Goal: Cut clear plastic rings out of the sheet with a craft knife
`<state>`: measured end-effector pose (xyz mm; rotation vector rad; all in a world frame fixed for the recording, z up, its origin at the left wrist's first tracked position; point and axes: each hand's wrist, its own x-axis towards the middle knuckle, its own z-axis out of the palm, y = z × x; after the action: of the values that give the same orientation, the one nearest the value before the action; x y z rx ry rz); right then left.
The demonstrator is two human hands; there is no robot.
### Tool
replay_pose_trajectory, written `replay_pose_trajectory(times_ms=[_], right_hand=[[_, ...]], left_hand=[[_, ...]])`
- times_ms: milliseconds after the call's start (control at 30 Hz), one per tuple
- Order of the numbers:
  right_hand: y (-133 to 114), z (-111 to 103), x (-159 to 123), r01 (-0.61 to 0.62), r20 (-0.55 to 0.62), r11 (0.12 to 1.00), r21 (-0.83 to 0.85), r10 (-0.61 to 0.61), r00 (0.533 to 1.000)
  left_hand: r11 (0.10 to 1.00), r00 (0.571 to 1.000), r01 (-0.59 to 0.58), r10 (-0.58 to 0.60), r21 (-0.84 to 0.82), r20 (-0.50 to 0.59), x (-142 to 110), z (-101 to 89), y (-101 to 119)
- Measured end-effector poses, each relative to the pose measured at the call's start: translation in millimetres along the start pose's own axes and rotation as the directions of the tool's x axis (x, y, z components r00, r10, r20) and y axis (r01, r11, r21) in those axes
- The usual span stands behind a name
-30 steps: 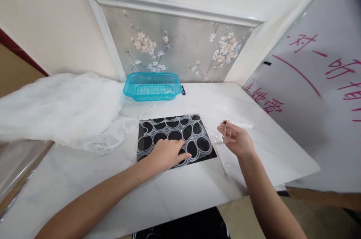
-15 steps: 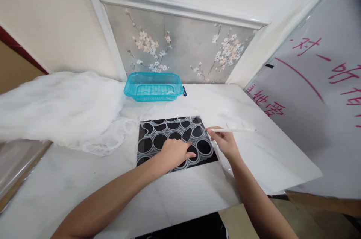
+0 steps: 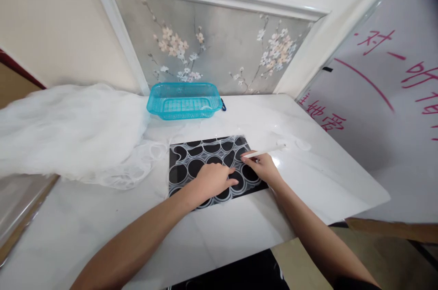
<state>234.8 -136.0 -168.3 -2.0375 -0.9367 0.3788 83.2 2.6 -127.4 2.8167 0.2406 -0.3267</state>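
Observation:
A black sheet (image 3: 191, 162) printed with white looping ovals lies flat on the white table (image 3: 239, 226). My left hand (image 3: 210, 180) rests on the sheet's lower middle, fingers stretched flat and pressing it down. My right hand (image 3: 262, 167) sits on the sheet's right part, fingers pinched round a thin white pen (image 3: 270, 150). The pen's tip points left onto the sheet and its tail sticks out to the right.
A turquoise plastic basket (image 3: 184, 100) stands at the back of the table. White gauzy fabric (image 3: 68, 130) is heaped on the left. A whiteboard with red writing (image 3: 383, 98) leans at the right. A floral wall panel (image 3: 212, 52) rises behind. Clear film (image 3: 294, 144) lies right of the sheet.
My right hand has moved left from beside the sheet onto it, bringing the white pen down to the pattern. My left hand stays pressed on the sheet.

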Motion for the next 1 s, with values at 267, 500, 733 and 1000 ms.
replay_pose_trajectory(times_ms=[267, 500, 733, 1000], right_hand=[[-1.5, 1.1, -1.4, -0.015, 0.016, 1.000, -0.003, 0.015, 1.000], [0.4, 4.2, -2.8, -0.021, -0.003, 1.000, -0.008, 0.021, 1.000], [-0.5, 5.0, -5.2, -0.029, -0.017, 0.999, 0.025, 0.030, 0.999], [1.2, 4.3, -3.0, -0.004, -0.012, 0.999, -0.045, 0.004, 1.000]], left_hand=[[0.997, 0.999, -0.021, 0.024, -0.080, 0.038, 1.0, -3.8, -7.6], [1.000, 1.000, -0.014, 0.014, -0.019, 0.002, 0.0, 0.1, -2.0], [1.000, 1.000, -0.007, 0.007, 0.026, -0.001, -0.1, 2.8, 0.0], [0.999, 1.000, -0.021, 0.021, 0.033, -0.019, 0.5, 5.0, -1.4]])
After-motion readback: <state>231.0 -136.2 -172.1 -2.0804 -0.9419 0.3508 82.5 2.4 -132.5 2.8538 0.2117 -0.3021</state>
